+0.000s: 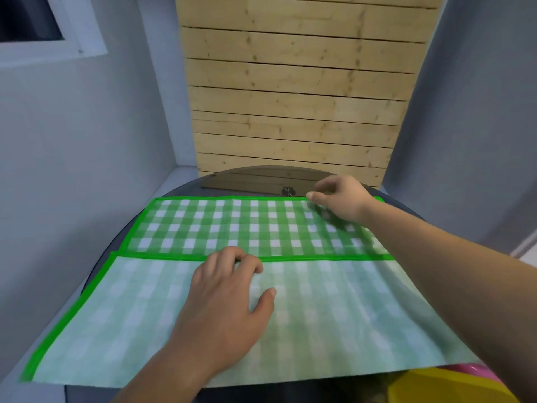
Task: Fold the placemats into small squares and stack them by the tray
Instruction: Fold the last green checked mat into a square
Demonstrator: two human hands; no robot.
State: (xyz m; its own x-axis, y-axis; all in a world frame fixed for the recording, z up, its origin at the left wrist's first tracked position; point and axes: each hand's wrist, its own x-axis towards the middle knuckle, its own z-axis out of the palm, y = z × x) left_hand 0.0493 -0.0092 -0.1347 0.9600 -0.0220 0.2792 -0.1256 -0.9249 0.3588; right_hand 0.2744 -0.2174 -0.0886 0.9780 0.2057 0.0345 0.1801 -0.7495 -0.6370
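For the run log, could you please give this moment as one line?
placemat: half-folded | left hand: rests on it | right hand: far edge, grip unclear

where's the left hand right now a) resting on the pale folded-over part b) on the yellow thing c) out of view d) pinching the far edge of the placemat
a: the left hand rests on the pale flap of the placemat, fingertips by its green border; the right hand is at the far edge.

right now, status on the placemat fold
Left hand pressing placemat mid-seam. Right hand at far edge, grip unclear. Yellow object near right, not blocking.
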